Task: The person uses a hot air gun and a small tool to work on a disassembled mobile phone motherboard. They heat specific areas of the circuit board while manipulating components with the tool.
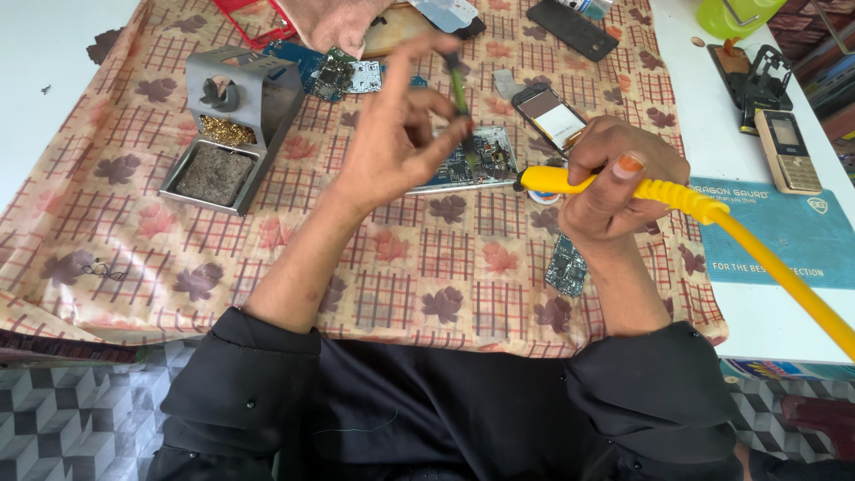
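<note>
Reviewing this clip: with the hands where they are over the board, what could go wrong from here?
1. The right hand holds the yellow soldering iron with its front end close to the left hand; a slip could burn the fingers.
2. The left hand pinches a thin green tool over the circuit board, which lies loose on the patterned cloth, so it may shift, and a hot tip could scorch the cloth.

Bright, even daylight, soft shadows, sharp focus, slight wide-angle bending at edges.

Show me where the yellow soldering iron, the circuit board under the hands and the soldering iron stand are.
yellow soldering iron (559, 181), head view, on its yellow barrel.
circuit board (492, 157), head view, on its right half.
soldering iron stand (258, 89), head view, on its grey metal housing.
</note>
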